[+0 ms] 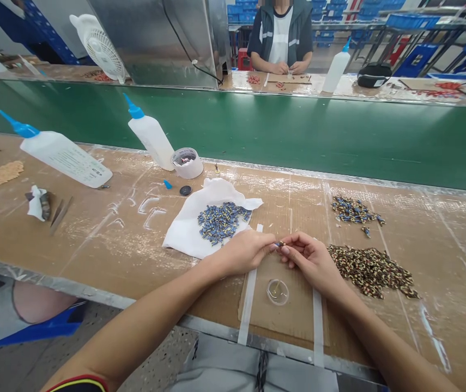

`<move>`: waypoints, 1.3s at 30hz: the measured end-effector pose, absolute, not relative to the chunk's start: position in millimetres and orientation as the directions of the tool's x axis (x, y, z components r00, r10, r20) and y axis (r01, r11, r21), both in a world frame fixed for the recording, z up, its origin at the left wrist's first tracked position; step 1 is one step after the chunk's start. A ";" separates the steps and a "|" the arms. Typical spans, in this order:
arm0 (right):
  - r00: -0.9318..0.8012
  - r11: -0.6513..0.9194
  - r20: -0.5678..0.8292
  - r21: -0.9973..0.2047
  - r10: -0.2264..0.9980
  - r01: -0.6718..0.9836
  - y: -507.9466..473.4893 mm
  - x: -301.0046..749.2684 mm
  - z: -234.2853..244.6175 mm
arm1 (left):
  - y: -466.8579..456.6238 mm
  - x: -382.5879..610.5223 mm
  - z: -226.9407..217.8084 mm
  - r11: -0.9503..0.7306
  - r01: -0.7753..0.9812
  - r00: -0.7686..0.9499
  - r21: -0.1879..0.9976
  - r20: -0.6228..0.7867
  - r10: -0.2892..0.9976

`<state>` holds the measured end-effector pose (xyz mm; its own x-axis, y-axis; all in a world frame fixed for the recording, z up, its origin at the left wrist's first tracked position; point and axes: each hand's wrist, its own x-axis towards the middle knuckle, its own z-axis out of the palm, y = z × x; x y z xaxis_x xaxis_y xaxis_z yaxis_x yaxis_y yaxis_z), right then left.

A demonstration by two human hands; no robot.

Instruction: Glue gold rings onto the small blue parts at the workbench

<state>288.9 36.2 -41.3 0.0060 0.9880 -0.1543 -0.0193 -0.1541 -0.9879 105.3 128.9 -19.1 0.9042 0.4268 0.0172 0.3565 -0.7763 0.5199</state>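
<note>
My left hand (251,249) pinches a small blue piece (277,244) over the taped cardboard sheet. Fingertip to fingertip with it, my right hand (307,258) is closed on a tiny dark-and-yellow piece (282,244). The two pieces meet between my fingers; whether they are joined is too small to tell. Beside my left hand, a heap of small blue-and-yellow pieces (221,222) lies on a white cloth (181,228). A larger pile of dark-and-yellow pieces (374,270) is right of my right hand. Below my hands stands a small clear cup (277,292) with a little liquid.
Behind that pile lies a smaller group of blue-and-gold pieces (351,209). A tape roll (187,163), a black cap (185,190), a white bottle (151,139) and another bottle (67,160) stand left. Tweezers (61,215) lie farther left. Beyond the green belt (257,125) sits another person (280,41).
</note>
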 end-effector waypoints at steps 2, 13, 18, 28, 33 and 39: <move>0.011 -0.154 -0.155 -0.988 0.988 -0.012 35.8 288.8 -41.6 | 128.7 105.3 -18.2 -0.782 0.348 0.910 0.517 0.017 0.415; -0.021 -0.101 -0.104 -0.990 0.994 0.103 31.8 289.8 -50.9 | 125.8 107.1 -28.6 -0.812 0.348 0.912 0.468 0.033 0.410; -0.060 -0.056 -0.070 -0.978 0.996 0.203 31.9 291.2 -51.6 | 123.0 111.5 -28.9 -0.813 0.370 0.907 0.449 0.014 0.420; -0.096 -0.018 -0.052 -0.946 0.994 0.323 31.4 293.8 -46.7 | 120.5 115.4 -28.9 -0.794 0.397 0.906 0.460 -0.058 0.420; -0.105 -0.014 -0.051 -0.944 0.993 0.329 31.8 294.2 -47.7 | 121.3 114.4 -28.4 -0.808 0.377 0.917 0.452 -0.061 0.394; -0.097 -0.065 -0.091 -0.969 0.991 0.238 33.5 290.3 -47.6 | 126.2 109.8 -21.3 -0.791 0.392 0.911 0.469 -0.076 0.406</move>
<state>290.3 33.5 -47.6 -0.0966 0.9912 -0.0906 0.2382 -0.0654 -0.9690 109.8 126.2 -21.3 0.9105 0.4065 -0.0757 0.3923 -0.7913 0.4691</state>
